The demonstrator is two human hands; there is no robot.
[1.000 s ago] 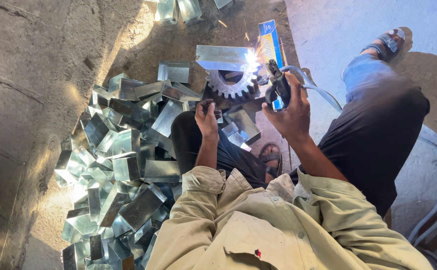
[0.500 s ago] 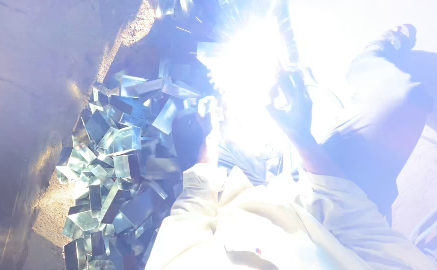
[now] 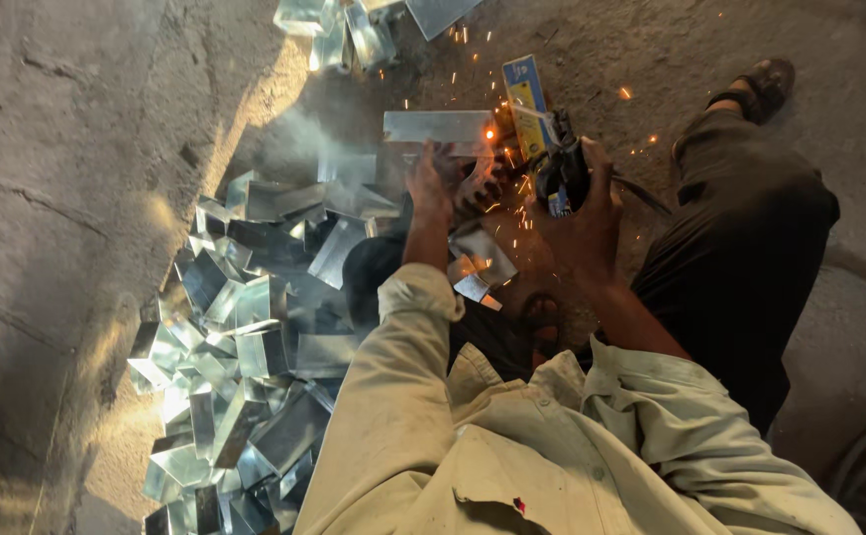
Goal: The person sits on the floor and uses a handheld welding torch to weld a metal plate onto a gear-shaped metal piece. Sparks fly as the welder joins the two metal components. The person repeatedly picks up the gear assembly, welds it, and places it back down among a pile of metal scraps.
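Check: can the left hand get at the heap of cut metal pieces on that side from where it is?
Probably yes. The left hand rests by the grey metal piece; the heap of metal pieces lies just beside that forearm, nothing between.

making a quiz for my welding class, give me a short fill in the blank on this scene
1. The right hand holds a dark welding electrode holder throwing orange ____.
2. The left hand rests by a flat grey metal ____.
3. Shiny bent sheet-metal pieces lie heaped on the person's ____ side.

Missing words: sparks; plate; left
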